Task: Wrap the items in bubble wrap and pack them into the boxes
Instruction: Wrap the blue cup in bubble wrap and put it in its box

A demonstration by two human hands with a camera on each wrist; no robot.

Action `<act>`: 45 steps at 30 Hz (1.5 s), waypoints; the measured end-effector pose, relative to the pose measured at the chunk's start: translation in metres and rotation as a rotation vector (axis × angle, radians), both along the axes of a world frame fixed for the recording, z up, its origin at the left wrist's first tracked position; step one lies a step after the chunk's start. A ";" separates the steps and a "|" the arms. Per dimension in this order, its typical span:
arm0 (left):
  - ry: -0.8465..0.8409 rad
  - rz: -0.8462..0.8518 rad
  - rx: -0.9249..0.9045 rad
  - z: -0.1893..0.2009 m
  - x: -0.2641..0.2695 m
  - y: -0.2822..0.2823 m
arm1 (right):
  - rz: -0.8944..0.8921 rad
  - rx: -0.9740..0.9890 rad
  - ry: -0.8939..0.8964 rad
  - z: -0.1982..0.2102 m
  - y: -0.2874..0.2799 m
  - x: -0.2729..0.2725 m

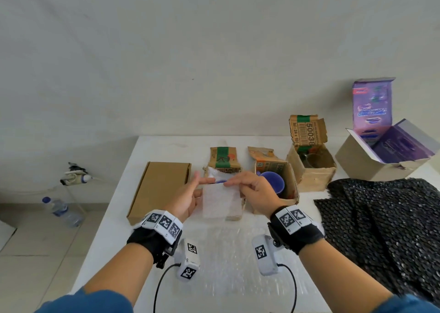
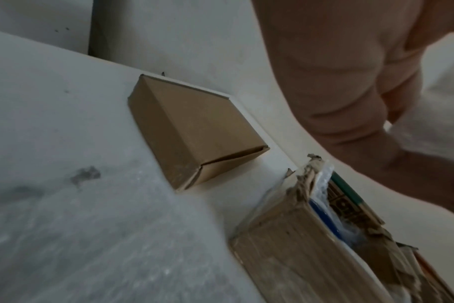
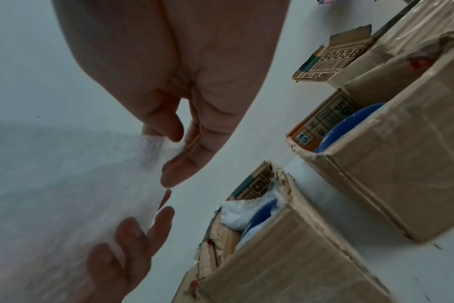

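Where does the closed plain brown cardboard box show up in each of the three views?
Head: the closed brown box lies left of centre on the white table, beside the left hand.
Left wrist: it sits at centre, near the table's edge.
Right wrist: not in view.
Shared landmark: the torn open carton with bubble wrap and something blue inside, next to it.

Packing station; boxes [image 1: 312,167], white table [image 1: 166,146]

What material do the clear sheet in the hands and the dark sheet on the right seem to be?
Clear sheet: probably thin plastic bubble wrap, translucent and faintly dimpled. Dark sheet: apparently black plastic bubble wrap, glossy, with rows of shiny round bumps.
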State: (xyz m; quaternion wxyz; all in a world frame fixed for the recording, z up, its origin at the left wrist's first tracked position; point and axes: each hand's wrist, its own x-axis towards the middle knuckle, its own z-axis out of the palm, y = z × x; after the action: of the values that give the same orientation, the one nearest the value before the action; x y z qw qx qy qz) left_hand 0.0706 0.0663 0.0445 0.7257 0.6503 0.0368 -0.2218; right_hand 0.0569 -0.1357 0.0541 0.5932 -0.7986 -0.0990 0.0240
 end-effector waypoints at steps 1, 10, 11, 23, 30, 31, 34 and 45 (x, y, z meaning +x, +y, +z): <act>-0.039 -0.021 0.061 -0.001 0.003 0.005 | -0.001 0.065 0.059 0.001 0.005 0.001; -0.192 0.039 0.090 -0.017 0.026 0.015 | -0.010 -0.025 0.204 -0.023 0.028 0.020; -0.197 0.032 0.117 -0.019 0.029 0.016 | -0.053 -0.075 0.166 -0.023 0.030 0.022; -0.195 -0.120 0.176 -0.047 0.037 0.021 | 0.066 -0.724 -0.043 -0.026 0.045 0.032; -0.280 -0.197 0.138 -0.050 0.038 0.019 | 0.276 -0.758 0.179 -0.025 0.051 0.034; -0.278 -0.204 0.142 -0.051 0.040 0.019 | 0.286 -0.745 0.178 -0.023 0.052 0.037; -0.264 -0.211 0.158 -0.058 0.045 0.019 | 0.287 -0.730 0.141 -0.020 0.053 0.046; -0.346 -0.194 0.258 -0.070 0.050 0.020 | 0.128 -0.775 0.012 -0.039 0.061 0.038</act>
State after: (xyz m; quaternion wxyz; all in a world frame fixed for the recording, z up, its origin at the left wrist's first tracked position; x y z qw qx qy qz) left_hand 0.1205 0.0859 -0.0255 0.6073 0.7665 -0.1224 -0.1692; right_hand 0.0948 -0.0747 0.0148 0.2457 -0.9554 -0.1287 0.1009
